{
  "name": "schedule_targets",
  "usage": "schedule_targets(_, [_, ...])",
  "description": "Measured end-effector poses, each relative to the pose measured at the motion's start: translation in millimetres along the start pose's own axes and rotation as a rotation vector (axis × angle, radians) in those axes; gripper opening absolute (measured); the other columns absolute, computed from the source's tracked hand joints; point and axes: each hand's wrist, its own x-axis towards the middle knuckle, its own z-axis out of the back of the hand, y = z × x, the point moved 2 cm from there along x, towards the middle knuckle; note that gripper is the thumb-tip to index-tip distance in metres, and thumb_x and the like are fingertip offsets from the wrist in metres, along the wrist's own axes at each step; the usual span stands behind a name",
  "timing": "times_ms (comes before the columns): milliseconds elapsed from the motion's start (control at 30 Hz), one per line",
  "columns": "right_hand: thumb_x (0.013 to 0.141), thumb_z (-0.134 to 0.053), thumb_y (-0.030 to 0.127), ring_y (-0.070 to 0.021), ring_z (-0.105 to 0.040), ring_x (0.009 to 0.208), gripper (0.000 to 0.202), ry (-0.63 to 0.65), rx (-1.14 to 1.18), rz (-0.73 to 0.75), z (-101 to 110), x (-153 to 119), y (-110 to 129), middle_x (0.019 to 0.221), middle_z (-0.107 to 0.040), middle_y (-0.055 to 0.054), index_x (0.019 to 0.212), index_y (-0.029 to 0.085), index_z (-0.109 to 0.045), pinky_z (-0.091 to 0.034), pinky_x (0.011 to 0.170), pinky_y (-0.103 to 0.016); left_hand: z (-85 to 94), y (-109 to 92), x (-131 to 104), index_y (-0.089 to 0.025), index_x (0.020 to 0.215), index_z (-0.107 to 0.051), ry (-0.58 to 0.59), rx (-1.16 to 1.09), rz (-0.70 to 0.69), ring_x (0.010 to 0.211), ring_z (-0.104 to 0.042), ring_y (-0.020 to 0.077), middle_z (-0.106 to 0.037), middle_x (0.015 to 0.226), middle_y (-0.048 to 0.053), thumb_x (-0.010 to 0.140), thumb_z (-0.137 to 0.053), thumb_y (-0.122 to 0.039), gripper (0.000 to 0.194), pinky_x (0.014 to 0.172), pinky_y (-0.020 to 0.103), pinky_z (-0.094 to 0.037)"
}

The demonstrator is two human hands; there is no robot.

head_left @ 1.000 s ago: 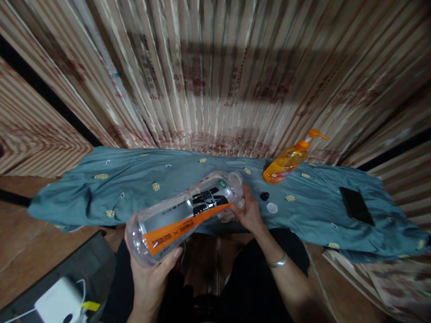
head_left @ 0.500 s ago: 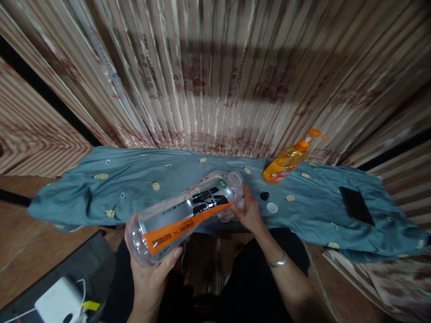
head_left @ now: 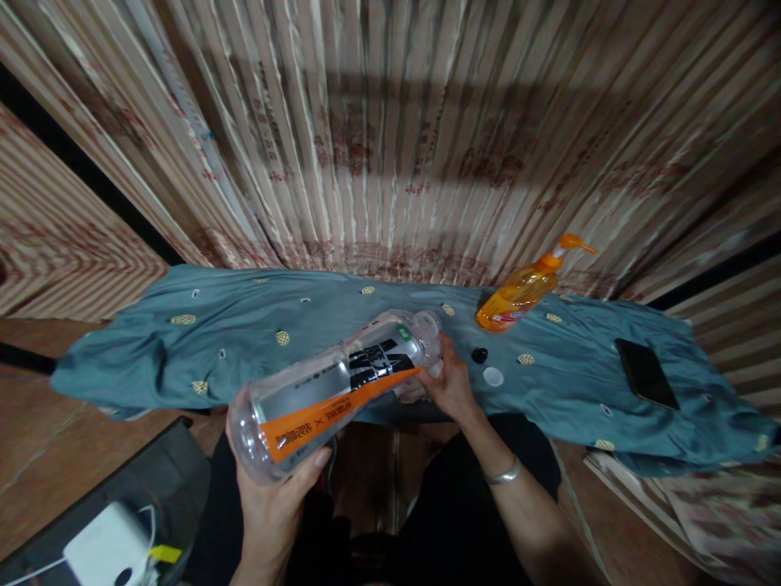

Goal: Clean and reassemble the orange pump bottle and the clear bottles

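A large clear plastic bottle (head_left: 342, 382) with an orange, silver and black label lies tilted between my hands, its neck up and to the right. My left hand (head_left: 274, 496) is wrapped round its base, thumb along the lower side. At the neck, my right hand (head_left: 448, 382) has its fingers closed; the fingertips are partly hidden. Something pale and crumpled (head_left: 412, 392) shows under the neck beside that hand, and I cannot make out what it is. Right of my right hand lie a small black cap (head_left: 479, 356) and a white disc (head_left: 493, 376).
A teal cloth with pineapple prints (head_left: 329, 313) covers the narrow table. An orange pump bottle (head_left: 518, 297) stands at the back right, and a black phone (head_left: 647, 373) lies farther right. At lower left, a white device with a cable (head_left: 106, 545) sits on a dark surface. Striped curtains hang behind.
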Motion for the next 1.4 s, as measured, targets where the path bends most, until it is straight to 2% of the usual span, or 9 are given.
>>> schedule_targets(200, [0.088,-0.081,0.056,-0.0406,-0.09,0.108,0.069,-0.009,-0.009,0.01,0,-1,2,0.123,-0.09,-0.013,0.148,0.026,-0.065,-0.075,0.092,-0.053,-6.9,-9,-5,-0.025,0.173,-0.056,-0.018,0.018,-0.012,0.158,-0.067,0.0477,-0.068,0.167,0.021,0.062,-0.116,-0.058,0.13,0.136,0.067,-0.051])
schedule_targets(367, [0.089,-0.08,0.058,-0.0409,-0.089,0.109,0.071,-0.016,0.019,0.004,-1,-1,1,0.124,-0.09,-0.013,0.15,0.026,-0.064,-0.075,0.094,-0.054,-3.9,-5,-4,-0.027,0.179,-0.049,-0.007,-0.002,0.005,0.158,-0.066,0.0459,-0.066,0.17,0.019,0.062,-0.115,-0.057,0.138,0.139,0.066,-0.048])
schedule_targets(600, [0.088,-0.081,0.058,-0.0424,-0.09,0.11,0.076,-0.015,0.011,0.004,-1,-1,-3,0.125,-0.09,-0.014,0.152,0.024,-0.063,-0.076,0.093,-0.057,5.4,6,4,-0.027,0.177,-0.051,0.018,-0.007,0.01,0.156,-0.069,0.0476,-0.067,0.17,0.021,0.056,-0.119,-0.05,0.141,0.131,0.064,-0.058])
schedule_targets(833, [0.087,-0.082,0.058,-0.0426,-0.09,0.108,0.073,-0.016,0.008,-0.013,-2,-1,0,0.123,-0.09,-0.013,0.15,0.025,-0.064,-0.076,0.093,-0.057,1.9,2,2,-0.029,0.177,-0.051,0.006,-0.011,-0.004,0.158,-0.067,0.0451,-0.063,0.174,0.02,0.059,-0.117,-0.052,0.138,0.134,0.063,-0.054])
schedule_targets(967, [0.085,-0.082,0.054,-0.0417,-0.09,0.109,0.074,-0.016,0.031,-0.006,-2,-1,0,0.127,-0.09,-0.013,0.151,0.026,-0.064,-0.076,0.093,-0.056,0.9,0,3,-0.029,0.174,-0.052,0.014,-0.011,0.009,0.155,-0.07,0.0457,-0.065,0.171,0.02,0.055,-0.118,-0.052,0.138,0.129,0.06,-0.06])
schedule_targets(1067, [0.086,-0.082,0.053,-0.0409,-0.09,0.109,0.072,-0.022,0.028,-0.006,-2,-1,0,0.127,-0.09,-0.013,0.151,0.026,-0.065,-0.076,0.094,-0.055,-5.2,-8,-2,-0.029,0.175,-0.051,-0.012,-0.007,0.002,0.158,-0.067,0.0453,-0.063,0.175,0.019,0.059,-0.116,-0.057,0.136,0.134,0.062,-0.055])
schedule_targets(1200, [0.086,-0.082,0.053,-0.0419,-0.09,0.109,0.075,-0.01,0.022,-0.015,-1,-2,-1,0.124,-0.09,-0.013,0.153,0.024,-0.064,-0.076,0.094,-0.057,-11.5,-15,-7,-0.028,0.176,-0.051,-0.028,-0.012,0.007,0.161,-0.064,0.0458,-0.064,0.173,0.019,0.056,-0.118,-0.058,0.14,0.136,0.062,-0.052])
schedule_targets(1400, [0.088,-0.083,0.055,-0.0406,-0.09,0.108,0.069,-0.033,0.01,-0.003,-2,-2,0,0.123,-0.09,-0.012,0.149,0.027,-0.066,-0.075,0.092,-0.054,-1.1,-3,1,-0.026,0.174,-0.054,-0.004,0.002,-0.001,0.16,-0.065,0.0475,-0.064,0.172,0.021,0.057,-0.117,-0.055,0.136,0.136,0.066,-0.051])
